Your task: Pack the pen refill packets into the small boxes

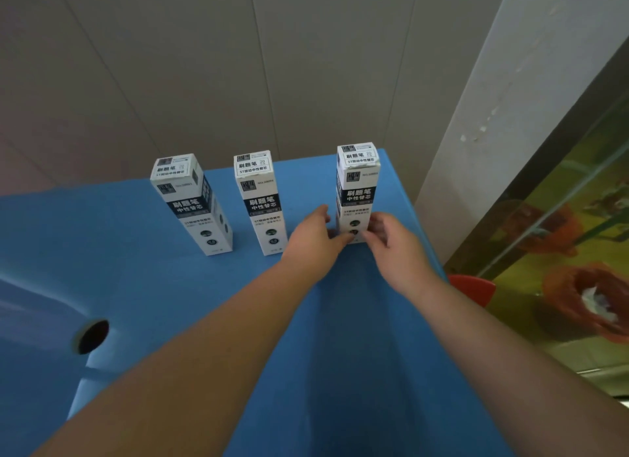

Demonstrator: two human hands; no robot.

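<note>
Three tall white-and-black refill boxes stand upright in a row on the blue table [170, 303]. Your hands are at the right-hand box [357, 191], low down near its base.

Left hand [315, 240]: fingers curled against the box's left face, thumb tip on the front near the bottom. Right hand [388, 240]: fingers [372, 223] curled at the right edge, touching the card. Both look to be pinching the base between them; how firm the hold is cannot be told.

The middle box [260, 203] stands just beyond your left knuckles, apart from them. The far-left box [192, 204] is well clear, leaning slightly in this wide view.

Handling, as a judgement: thin printed carton, light, stiff along its length but easily dented at the faces. Tall on a small foot, so it will likely tip with any sideways nudge high up. The print looks smooth, perhaps a little slippery. Hold at the edges, opposite faces, low or mid-height. The top flap [360, 157] appears closed; no loose refill packets are visible.

A red object [473, 286] sits past your right wrist, off the table edge.
</note>
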